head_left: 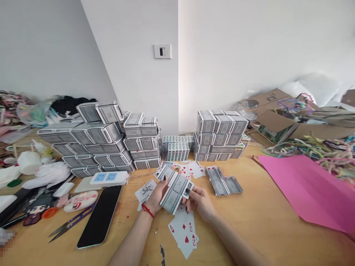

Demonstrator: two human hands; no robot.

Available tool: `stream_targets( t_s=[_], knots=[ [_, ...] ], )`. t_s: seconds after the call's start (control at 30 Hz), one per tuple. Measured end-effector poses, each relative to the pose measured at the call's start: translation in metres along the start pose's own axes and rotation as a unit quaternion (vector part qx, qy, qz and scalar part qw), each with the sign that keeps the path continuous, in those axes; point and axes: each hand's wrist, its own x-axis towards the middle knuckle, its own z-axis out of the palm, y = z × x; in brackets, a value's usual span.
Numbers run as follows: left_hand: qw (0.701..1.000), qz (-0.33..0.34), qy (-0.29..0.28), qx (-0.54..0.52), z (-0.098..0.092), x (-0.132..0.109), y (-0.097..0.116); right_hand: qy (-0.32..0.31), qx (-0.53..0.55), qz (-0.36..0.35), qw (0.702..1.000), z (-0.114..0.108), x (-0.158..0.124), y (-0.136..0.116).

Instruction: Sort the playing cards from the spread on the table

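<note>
Above a wooden table (241, 225), the left hand (156, 197) clamps a card panel (177, 186) under its thumb; the right hand (203, 201) pinches its right edge, apparently assembling it; the next move calls for careful alignment.

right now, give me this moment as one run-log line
left hand: holds grey-patterned playing-card assembly | right hand: holds its right edge | nearer: loose white red-pipped cards, face up | far right: bright pink sheet

Single head-worn view, facing forward and downward, table (271, 221) close below, wall (249, 48) beyond
</note>
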Motion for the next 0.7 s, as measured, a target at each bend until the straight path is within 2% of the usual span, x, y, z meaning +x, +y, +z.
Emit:
stream_targets(
  t_s=[0.13,0.23,0.33,0.4,0.5,0.6,0.7],
  knots=[
    [0.997,0.065,-0.015,0.027,-0.004,0.004,0.006,0.107,-0.130,-0.101,0.981,-0.013,0.000,-0.008],
    [0.995,0.078,-0.058,0.029,0.000,0.003,0.006,0.179,-0.242,-0.196,0.933,-0.019,-0.001,-0.004],
    [0.996,0.036,-0.077,0.026,0.008,0.001,0.003,0.146,-0.374,-0.264,0.877,-0.019,-0.002,0.003],
    [0.998,0.017,-0.044,0.042,0.012,0.000,0.000,0.113,-0.423,-0.277,0.855,-0.015,-0.003,0.006],
    [0.996,0.032,0.042,0.078,0.011,0.002,-0.003,0.076,-0.414,-0.269,0.866,-0.006,-0.005,0.006],
    [0.989,0.066,0.096,0.095,0.006,0.005,-0.003,0.081,-0.317,-0.239,0.914,-0.002,-0.007,0.004],
    [0.984,0.086,0.114,0.107,0.002,0.007,-0.003,0.125,-0.158,-0.194,0.960,-0.002,-0.005,0.002]
  ],
)
